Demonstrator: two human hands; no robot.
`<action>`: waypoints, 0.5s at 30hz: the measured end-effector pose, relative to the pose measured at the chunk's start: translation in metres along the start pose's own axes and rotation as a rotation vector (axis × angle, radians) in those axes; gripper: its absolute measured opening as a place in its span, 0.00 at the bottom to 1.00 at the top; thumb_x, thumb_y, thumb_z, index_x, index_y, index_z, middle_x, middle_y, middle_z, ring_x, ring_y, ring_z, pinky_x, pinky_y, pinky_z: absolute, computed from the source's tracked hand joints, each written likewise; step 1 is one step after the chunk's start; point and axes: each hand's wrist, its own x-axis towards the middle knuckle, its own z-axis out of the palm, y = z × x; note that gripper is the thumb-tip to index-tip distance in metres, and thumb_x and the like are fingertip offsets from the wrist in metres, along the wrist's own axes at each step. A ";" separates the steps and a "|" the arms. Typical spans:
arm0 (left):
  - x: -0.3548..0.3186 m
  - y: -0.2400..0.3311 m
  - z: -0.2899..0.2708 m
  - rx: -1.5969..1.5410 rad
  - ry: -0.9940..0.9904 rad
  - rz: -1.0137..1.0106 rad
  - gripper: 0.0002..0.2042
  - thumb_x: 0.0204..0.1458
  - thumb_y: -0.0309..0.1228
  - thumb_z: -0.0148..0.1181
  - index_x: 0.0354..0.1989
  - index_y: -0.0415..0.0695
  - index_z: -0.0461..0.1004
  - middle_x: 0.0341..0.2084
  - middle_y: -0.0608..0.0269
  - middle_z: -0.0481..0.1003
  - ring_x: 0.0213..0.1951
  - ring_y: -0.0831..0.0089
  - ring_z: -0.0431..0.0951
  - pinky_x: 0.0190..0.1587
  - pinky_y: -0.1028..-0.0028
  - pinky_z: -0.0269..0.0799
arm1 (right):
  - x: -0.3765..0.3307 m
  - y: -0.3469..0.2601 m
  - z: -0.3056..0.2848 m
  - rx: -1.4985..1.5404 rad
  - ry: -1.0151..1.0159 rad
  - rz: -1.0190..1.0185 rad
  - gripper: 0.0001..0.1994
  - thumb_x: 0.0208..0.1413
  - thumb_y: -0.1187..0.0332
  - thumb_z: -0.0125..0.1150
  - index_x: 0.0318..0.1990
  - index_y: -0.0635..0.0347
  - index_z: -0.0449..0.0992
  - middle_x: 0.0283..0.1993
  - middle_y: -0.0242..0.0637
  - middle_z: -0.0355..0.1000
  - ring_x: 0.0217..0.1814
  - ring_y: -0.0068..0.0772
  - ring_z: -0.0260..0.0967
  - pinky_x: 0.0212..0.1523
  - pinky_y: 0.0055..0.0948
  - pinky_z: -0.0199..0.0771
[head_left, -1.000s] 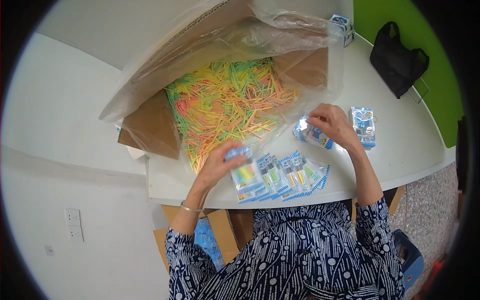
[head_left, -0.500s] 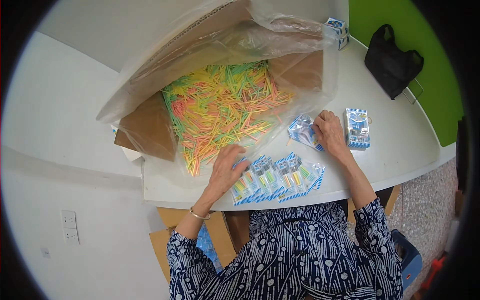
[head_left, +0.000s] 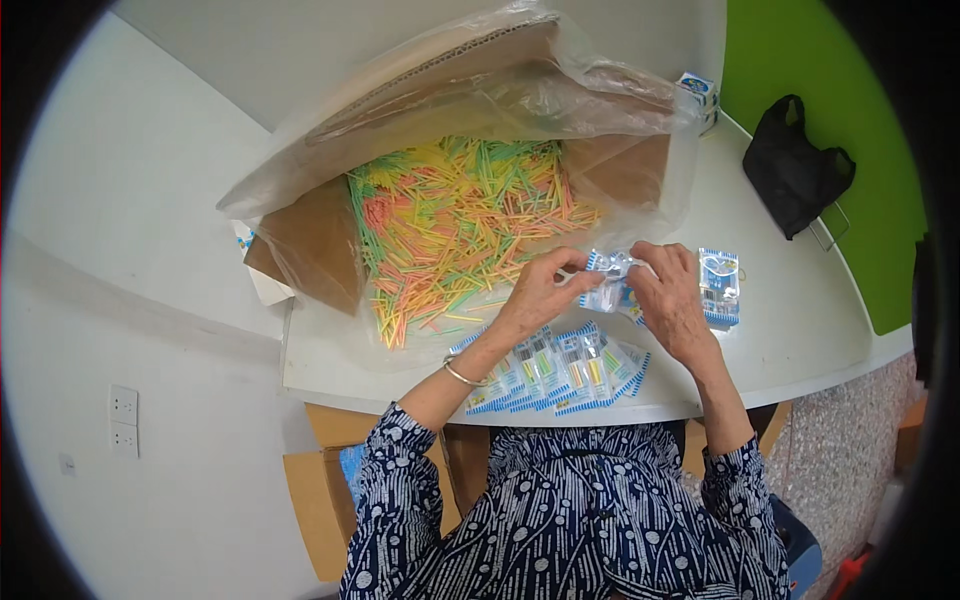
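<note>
A small clear plastic packet with blue-and-white striped edges is held between my two hands over the table. My left hand, a bangle on its wrist, pinches the packet's left side between thumb and fingers. From the other side my right hand grips its upper right part with bent fingers, which hide some of it. Just below lies a fanned row of packets with coloured sticks inside. To the right of my right hand sits a stack of flat packets.
A large cardboard box lined with clear plastic film holds a heap of thin pink, yellow and green sticks. A black bag lies at the far right, and a small blue-and-white box stands at the back. The table's curved front edge is near me.
My left hand has moved right and up from above the fanned packets to the packet at my right hand. Both hands now hold it. The whole view has shifted slightly.
</note>
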 end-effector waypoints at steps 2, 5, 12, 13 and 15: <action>0.004 -0.003 -0.003 -0.079 -0.005 -0.018 0.09 0.53 0.32 0.60 0.34 0.38 0.76 0.27 0.65 0.76 0.32 0.75 0.73 0.36 0.76 0.66 | 0.003 -0.002 0.006 0.024 -0.001 -0.013 0.09 0.43 0.79 0.59 0.34 0.62 0.69 0.48 0.41 0.66 0.49 0.45 0.63 0.50 0.38 0.63; 0.000 0.003 -0.007 -0.150 0.042 -0.039 0.07 0.53 0.29 0.59 0.34 0.37 0.76 0.26 0.67 0.76 0.30 0.79 0.72 0.35 0.78 0.66 | 0.010 -0.006 0.019 0.195 0.062 0.109 0.12 0.45 0.78 0.60 0.38 0.62 0.70 0.46 0.42 0.67 0.44 0.47 0.65 0.44 0.35 0.67; -0.010 0.003 -0.020 0.274 0.273 0.287 0.06 0.49 0.25 0.60 0.33 0.35 0.76 0.24 0.60 0.74 0.30 0.72 0.73 0.36 0.75 0.66 | 0.022 -0.006 0.048 0.835 -0.030 0.455 0.07 0.51 0.71 0.60 0.32 0.68 0.74 0.26 0.41 0.71 0.26 0.35 0.67 0.28 0.28 0.65; -0.011 0.003 -0.024 0.280 0.279 0.285 0.06 0.49 0.25 0.60 0.33 0.35 0.76 0.24 0.60 0.74 0.30 0.72 0.73 0.36 0.75 0.66 | 0.024 -0.010 0.050 0.897 -0.035 0.523 0.08 0.51 0.70 0.60 0.30 0.69 0.74 0.23 0.41 0.71 0.24 0.33 0.67 0.28 0.29 0.65; -0.014 0.003 -0.030 0.414 0.272 0.326 0.07 0.49 0.25 0.59 0.33 0.35 0.76 0.25 0.56 0.74 0.29 0.66 0.73 0.35 0.71 0.66 | 0.025 -0.014 0.053 0.874 -0.072 0.507 0.08 0.52 0.70 0.60 0.31 0.68 0.75 0.23 0.39 0.70 0.25 0.29 0.65 0.28 0.26 0.64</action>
